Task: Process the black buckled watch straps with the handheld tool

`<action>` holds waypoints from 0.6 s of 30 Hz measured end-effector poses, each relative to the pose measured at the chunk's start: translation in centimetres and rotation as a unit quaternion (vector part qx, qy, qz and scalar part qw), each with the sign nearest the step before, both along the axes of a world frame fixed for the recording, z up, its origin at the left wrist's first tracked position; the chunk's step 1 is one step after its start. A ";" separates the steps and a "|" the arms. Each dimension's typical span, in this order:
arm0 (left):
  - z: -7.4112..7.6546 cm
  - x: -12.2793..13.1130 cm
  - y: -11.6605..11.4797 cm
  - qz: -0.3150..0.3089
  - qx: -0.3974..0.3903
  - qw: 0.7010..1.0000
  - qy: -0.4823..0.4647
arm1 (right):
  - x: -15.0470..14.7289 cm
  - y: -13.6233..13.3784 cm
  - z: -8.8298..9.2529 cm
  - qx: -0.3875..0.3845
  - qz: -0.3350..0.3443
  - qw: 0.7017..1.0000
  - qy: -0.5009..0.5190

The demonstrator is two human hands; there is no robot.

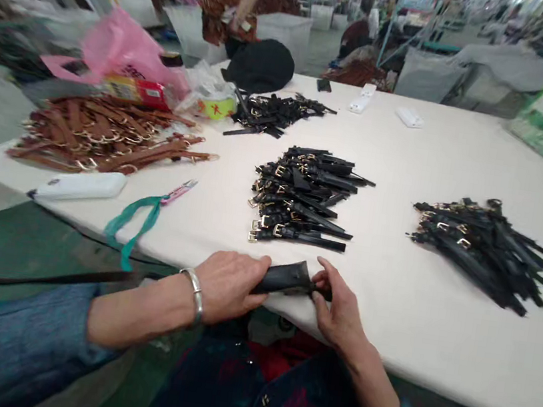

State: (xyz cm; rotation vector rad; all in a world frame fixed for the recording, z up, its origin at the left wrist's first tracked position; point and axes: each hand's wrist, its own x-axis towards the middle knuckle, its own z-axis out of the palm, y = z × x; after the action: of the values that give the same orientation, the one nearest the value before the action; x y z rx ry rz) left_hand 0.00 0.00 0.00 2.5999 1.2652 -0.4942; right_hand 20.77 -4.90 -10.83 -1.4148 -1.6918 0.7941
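My left hand (228, 286) is closed around a black leather strap (286, 279), and my right hand (339, 305) grips its other end between the fingers, just over the edge of the white table (435, 334). The strap seems folded, I think (this part is small in the view). In front of me lies a pile of black buckled straps (302, 198), and to the left are pink-handled snips (178, 192) with a green cord

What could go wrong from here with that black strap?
The black strap sits at the table's edge, so a slip from the left hand or right hand could drop it below. The green cord of the pink-handled snips hangs over the edge near the left forearm and might snag, dragging them off.
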 end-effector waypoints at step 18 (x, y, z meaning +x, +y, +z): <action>1.5 -3.9 -0.1 0.082 -0.021 0.996 0.038 | 0.0 0.0 0.4 0.023 0.035 0.998 -0.047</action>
State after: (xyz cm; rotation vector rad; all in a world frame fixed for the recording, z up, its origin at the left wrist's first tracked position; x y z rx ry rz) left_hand -3.93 -0.07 1.49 2.4391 1.4605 -0.5862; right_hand 20.77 -4.87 -10.47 -1.3868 -1.8293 0.7317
